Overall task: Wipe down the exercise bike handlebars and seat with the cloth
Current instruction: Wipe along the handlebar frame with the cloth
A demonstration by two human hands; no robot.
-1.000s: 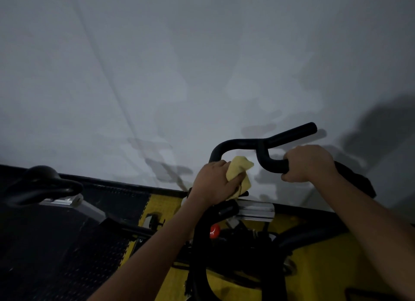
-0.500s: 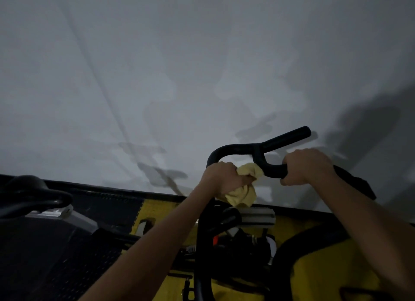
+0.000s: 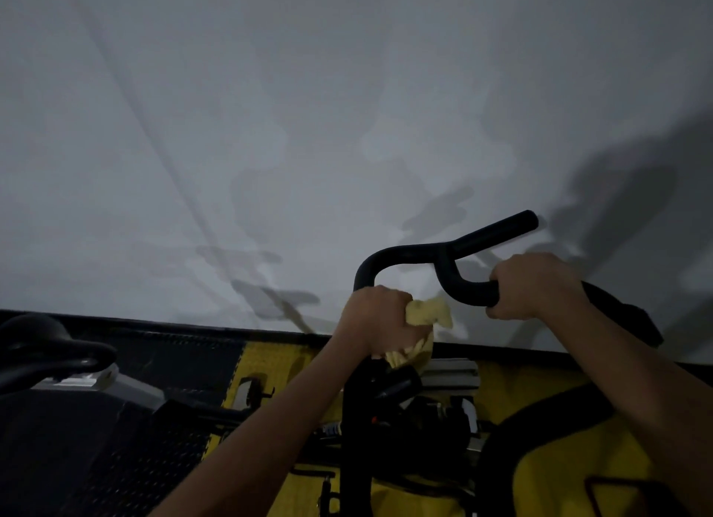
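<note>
Left hand (image 3: 372,316) fingers clutching yellow cloth (image 3: 428,316), right hand (image 3: 534,285) fingers wrapping handlebar (image 3: 463,289)

left hand (image 3: 376,318) grips yellow cloth (image 3: 428,316) against black handlebars (image 3: 447,264); right hand (image 3: 536,285) grips handlebars.

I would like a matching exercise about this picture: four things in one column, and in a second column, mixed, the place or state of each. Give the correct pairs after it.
Things
1. cloth
2. right hand
3. seat
4. handlebar end

Places or states
A. at the far left of the picture, touched by no hand
B. grips the bare black handlebar, without cloth
C. bunched up, yellow, in the left hand
D. points up and to the right, free of both hands

Pairs: 1-C, 2-B, 3-A, 4-D
</note>
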